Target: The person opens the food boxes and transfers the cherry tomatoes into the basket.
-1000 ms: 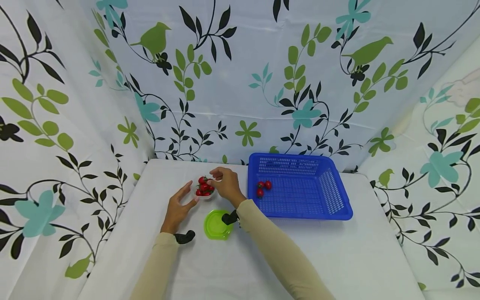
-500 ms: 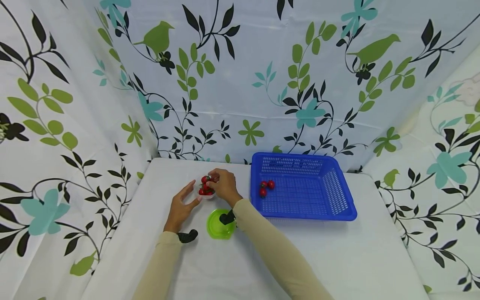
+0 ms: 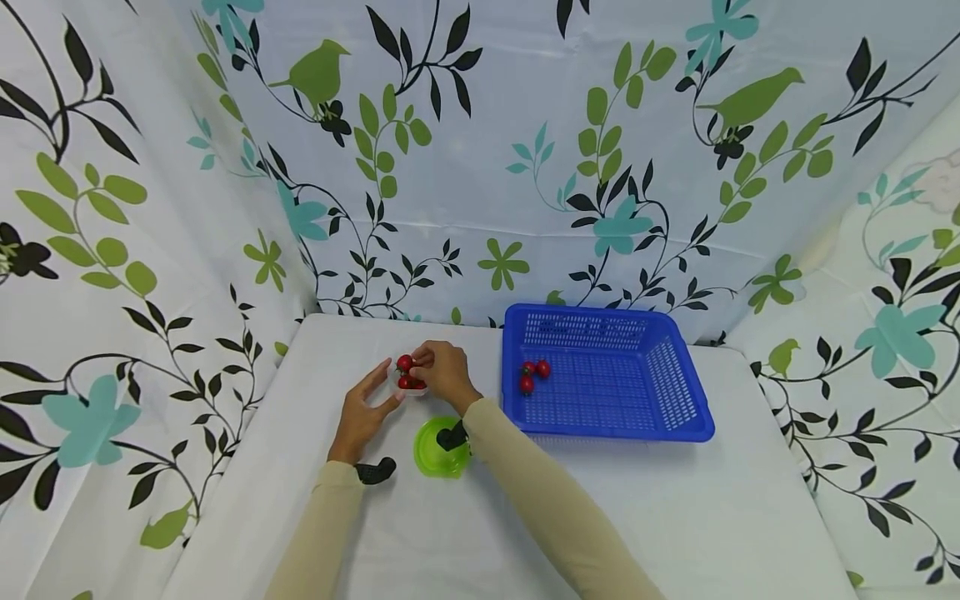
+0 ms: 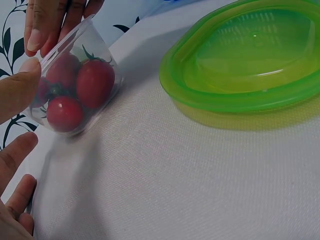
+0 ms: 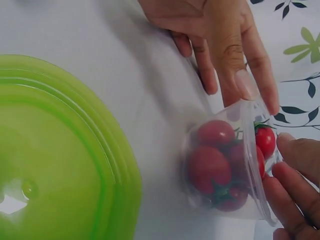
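Note:
A clear plastic tub [image 3: 412,388] with several red cherry tomatoes [image 4: 95,83] in it stands on the white cloth, left of the basket. My left hand [image 3: 358,417] holds the tub from the left, its thumb [image 5: 245,86] at the rim and its fingers spread round the side. My right hand [image 3: 446,373] reaches over the tub from the right. In the right wrist view, its fingertips [image 5: 281,175] are at the mouth of the tub, right beside an upper tomato [image 5: 264,141]. I cannot tell whether they pinch a tomato.
A green plastic lid [image 3: 435,454] lies in front of the tub, partly under the right wrist's black strap. At the right stands a blue perforated basket [image 3: 615,432] with several cherry tomatoes at its left side. Patterned curtains [image 3: 480,167] enclose the table.
My right hand's fingers have shifted slightly at the tub, and the upper tomato now shows farther left. The left hand keeps its place on the tub. The view has shifted slightly.

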Demonstrator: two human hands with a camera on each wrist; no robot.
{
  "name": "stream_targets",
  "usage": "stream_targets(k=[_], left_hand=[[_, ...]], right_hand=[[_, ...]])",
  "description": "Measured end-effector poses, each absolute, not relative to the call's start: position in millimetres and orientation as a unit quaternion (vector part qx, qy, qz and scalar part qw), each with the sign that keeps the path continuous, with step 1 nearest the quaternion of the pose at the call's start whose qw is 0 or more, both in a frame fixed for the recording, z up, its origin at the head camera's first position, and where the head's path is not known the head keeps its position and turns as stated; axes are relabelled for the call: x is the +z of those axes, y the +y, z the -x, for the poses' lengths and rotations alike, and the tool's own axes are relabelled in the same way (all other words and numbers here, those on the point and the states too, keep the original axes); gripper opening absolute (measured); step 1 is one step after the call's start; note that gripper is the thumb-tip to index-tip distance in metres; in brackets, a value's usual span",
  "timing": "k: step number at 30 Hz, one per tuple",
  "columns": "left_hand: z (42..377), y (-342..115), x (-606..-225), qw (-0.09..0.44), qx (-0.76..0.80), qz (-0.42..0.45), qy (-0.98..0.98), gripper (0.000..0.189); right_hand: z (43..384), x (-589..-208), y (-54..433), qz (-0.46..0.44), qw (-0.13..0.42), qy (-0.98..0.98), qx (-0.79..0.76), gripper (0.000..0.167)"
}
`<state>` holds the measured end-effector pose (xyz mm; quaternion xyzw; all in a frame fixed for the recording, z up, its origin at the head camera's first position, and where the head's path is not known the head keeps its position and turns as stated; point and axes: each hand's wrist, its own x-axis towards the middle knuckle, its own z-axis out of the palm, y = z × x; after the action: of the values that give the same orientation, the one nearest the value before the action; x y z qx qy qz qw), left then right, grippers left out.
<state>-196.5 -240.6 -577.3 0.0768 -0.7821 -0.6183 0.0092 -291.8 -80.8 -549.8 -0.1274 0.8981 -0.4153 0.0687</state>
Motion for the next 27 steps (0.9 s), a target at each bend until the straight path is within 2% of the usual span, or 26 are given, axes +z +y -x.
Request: stream_targets(k=[7, 10, 17, 27], left_hand=[[196.4, -241.1, -577.0, 0.015, -0.618, -0.071, -0.783, 0.073], [197.4, -241.3, -578.8, 0.01, -0.62, -0.075, -0.781, 0.073], [206.5, -248.3, -610.2, 0.024, -0.612, -0.073, -0.787, 0.072], [207.1, -249.3, -609.5, 0.039, -0.606, -0.065, -0.792, 0.074]], right_hand=[[290.8, -553.3, -87.0, 0.14, 0.04, 0.902, -0.407, 0.035], [289.2, -553.2, -90.1, 0.146, 0.032, 0.903, -0.404, 0.035], [284.3, -554.7, -97.0, 0.15, 0.017, 0.915, -0.375, 0.036], [282.2, -556.6, -106.2, 0.143, 0.018, 0.925, -0.352, 0.036]])
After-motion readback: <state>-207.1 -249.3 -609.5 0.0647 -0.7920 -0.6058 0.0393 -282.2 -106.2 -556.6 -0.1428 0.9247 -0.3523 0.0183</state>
